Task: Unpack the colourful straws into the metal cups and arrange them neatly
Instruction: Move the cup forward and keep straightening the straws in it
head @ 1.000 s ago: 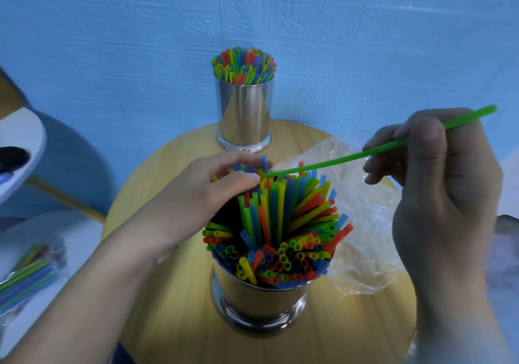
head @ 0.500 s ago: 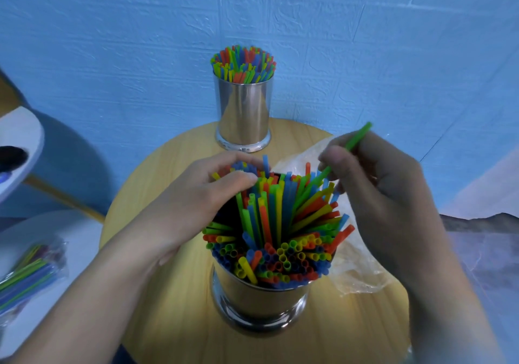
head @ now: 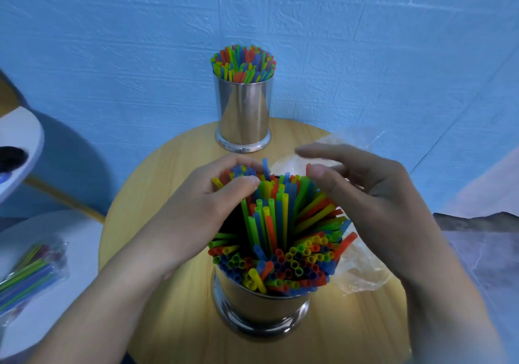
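I count two metal cups, both on the round wooden table (head: 168, 321), and two hands, both mine. The near cup (head: 261, 304) stands close to the table's near edge and is crammed with colourful straws (head: 283, 251) in green, blue, yellow and orange-red. They fan out unevenly, some leaning towards the right, some lying low over the rim on the left.

My left hand (head: 202, 217) comes in from the near left. Its fingers and thumb are curled round a cluster of straw tops on the far left side of that bundle, gripping them. My right hand (head: 373, 200) reaches in from the right with its fingers nearly straight and spread loosely over the far right of the bundle. It holds nothing, and its thumb tip sits at the straw tips there.

One crumpled clear plastic bag (head: 362, 268) lies by the table's right edge, partly under my right hand. The far cup (head: 243, 113) stands upright at the table's far edge, with its straws (head: 243, 63) packed evenly.

To the left, off the table, one packet of straws (head: 28, 271) lies on a white surface (head: 56, 223). A textured blue wall (head: 309, 40) closes the room behind.
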Motion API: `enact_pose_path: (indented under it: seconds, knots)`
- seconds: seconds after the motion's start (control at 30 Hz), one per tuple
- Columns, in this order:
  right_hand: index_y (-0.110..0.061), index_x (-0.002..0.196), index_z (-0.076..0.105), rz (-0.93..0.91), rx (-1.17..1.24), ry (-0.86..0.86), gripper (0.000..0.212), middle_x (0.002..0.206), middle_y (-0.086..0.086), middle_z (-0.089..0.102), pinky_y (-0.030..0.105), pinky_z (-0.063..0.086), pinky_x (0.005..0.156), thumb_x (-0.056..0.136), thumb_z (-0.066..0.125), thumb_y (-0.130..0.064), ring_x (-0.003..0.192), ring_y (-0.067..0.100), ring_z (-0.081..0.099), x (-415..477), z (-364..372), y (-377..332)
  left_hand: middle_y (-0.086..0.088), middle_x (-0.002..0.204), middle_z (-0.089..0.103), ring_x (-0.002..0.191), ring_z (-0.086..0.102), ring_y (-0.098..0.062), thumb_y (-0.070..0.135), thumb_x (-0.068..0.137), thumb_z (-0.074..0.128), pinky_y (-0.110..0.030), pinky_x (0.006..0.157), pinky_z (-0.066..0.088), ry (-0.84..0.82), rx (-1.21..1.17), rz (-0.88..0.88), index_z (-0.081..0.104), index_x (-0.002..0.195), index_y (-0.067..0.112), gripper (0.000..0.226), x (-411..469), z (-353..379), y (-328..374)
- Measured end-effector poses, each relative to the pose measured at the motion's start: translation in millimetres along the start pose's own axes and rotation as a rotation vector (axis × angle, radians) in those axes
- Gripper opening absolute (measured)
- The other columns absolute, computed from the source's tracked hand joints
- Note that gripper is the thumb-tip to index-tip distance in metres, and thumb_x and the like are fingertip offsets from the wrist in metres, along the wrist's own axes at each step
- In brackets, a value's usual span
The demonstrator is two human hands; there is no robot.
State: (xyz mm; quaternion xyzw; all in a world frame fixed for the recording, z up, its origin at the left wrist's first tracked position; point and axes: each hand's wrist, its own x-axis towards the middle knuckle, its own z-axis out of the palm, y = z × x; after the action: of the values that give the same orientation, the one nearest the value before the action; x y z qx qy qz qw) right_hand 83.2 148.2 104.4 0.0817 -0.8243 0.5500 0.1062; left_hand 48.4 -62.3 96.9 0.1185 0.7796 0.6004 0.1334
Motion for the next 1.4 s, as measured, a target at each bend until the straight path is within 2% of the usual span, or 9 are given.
enact_pose_path:
  seconds: [0.27, 0.47, 0.57, 0.67, 0.87, 0.97, 1.07, 1.23, 1.4]
  knots:
    - [-0.028, 0.102, 0.08, 0.166, 0.008, -0.099, 0.032, 0.095, -0.014, 0.079, 0.013, 0.053, 0.076, 0.106, 0.048, -0.024, 0.094, 0.001, 0.072, 3, -5, -1, 0.001, 0.089, 0.079, 0.082, 0.077, -0.013, 0.031, 0.1, 0.055, -0.033, 0.077, 0.058, -0.021, 0.033, 0.025, 0.07, 0.104, 0.034, 0.015, -1, 0, 3]
    - [-0.028, 0.09, 0.081, 0.125, 0.02, -0.082, 0.019, 0.092, -0.007, 0.078, 0.023, 0.054, 0.08, 0.098, 0.065, -0.023, 0.091, 0.008, 0.072, 4, -9, -2, 0.005, 0.091, 0.079, 0.083, 0.077, -0.011, 0.031, 0.099, 0.058, -0.027, 0.073, 0.06, -0.065, 0.063, 0.07, 0.071, 0.105, 0.034, 0.014, 0, -3, 4]
    - [-0.03, 0.09, 0.079, 0.058, 0.033, -0.012, 0.01, 0.089, -0.003, 0.076, 0.031, 0.052, 0.082, 0.089, 0.073, -0.038, 0.091, 0.014, 0.07, 4, -8, -2, 0.019, 0.104, 0.075, 0.099, 0.07, 0.001, 0.04, 0.095, 0.068, -0.02, 0.08, 0.052, -0.004, 0.173, 0.186, 0.072, 0.107, 0.039, 0.012, 4, -5, 5]
    - [-0.025, 0.087, 0.079, -0.065, 0.142, 0.08, 0.011, 0.084, 0.007, 0.072, 0.026, 0.053, 0.075, 0.083, 0.077, -0.034, 0.078, 0.015, 0.065, 4, -5, -11, 0.026, 0.112, 0.07, 0.114, 0.062, 0.003, 0.049, 0.085, 0.069, -0.03, 0.094, 0.048, 0.058, 0.267, 0.329, 0.073, 0.106, 0.046, 0.022, 8, -6, 14]
    - [-0.021, 0.09, 0.077, -0.221, 0.286, 0.056, 0.009, 0.084, 0.016, 0.071, 0.032, 0.055, 0.078, 0.081, 0.077, -0.024, 0.082, 0.028, 0.069, 4, 7, -18, 0.026, 0.102, 0.072, 0.11, 0.061, -0.008, 0.049, 0.081, 0.074, -0.035, 0.097, 0.046, 0.084, 0.415, 0.582, 0.079, 0.094, 0.039, 0.017, 11, 5, 26]
    - [-0.03, 0.098, 0.076, -0.225, 0.246, 0.137, 0.015, 0.081, 0.012, 0.068, 0.031, 0.051, 0.075, 0.083, 0.075, -0.031, 0.078, 0.026, 0.064, 4, 4, -13, 0.026, 0.09, 0.074, 0.091, 0.068, -0.002, 0.037, 0.083, 0.077, -0.019, 0.085, 0.05, 0.15, 0.275, 0.605, 0.077, 0.087, 0.036, 0.004, 13, 4, 25]
    - [-0.033, 0.106, 0.073, -0.196, 0.095, 0.142, 0.018, 0.086, -0.002, 0.068, 0.028, 0.052, 0.079, 0.089, 0.075, -0.031, 0.083, 0.011, 0.063, 3, 0, -4, 0.015, 0.082, 0.077, 0.075, 0.069, -0.001, 0.019, 0.089, 0.074, -0.017, 0.075, 0.052, 0.258, -0.054, 0.559, 0.076, 0.09, 0.029, 0.01, 17, -5, 23]
    - [-0.038, 0.111, 0.072, -0.193, 0.062, 0.042, 0.028, 0.094, -0.004, 0.074, 0.031, 0.054, 0.086, 0.088, 0.077, -0.022, 0.093, 0.018, 0.069, 1, 1, 1, 0.007, 0.089, 0.074, 0.071, 0.06, -0.01, 0.033, 0.088, 0.07, -0.022, 0.072, 0.05, 0.346, -0.519, 0.334, 0.077, 0.083, 0.029, 0.01, 20, -10, 18]
    - [-0.023, 0.1, 0.074, -0.293, 0.323, 0.133, 0.017, 0.086, -0.004, 0.079, 0.023, 0.055, 0.079, 0.085, 0.071, -0.016, 0.085, 0.015, 0.076, 1, 5, -4, 0.008, 0.083, 0.075, 0.076, 0.065, -0.008, 0.042, 0.079, 0.067, -0.028, 0.078, 0.046, 0.343, -0.48, 0.175, 0.076, 0.072, 0.03, 0.017, 20, 6, 16]
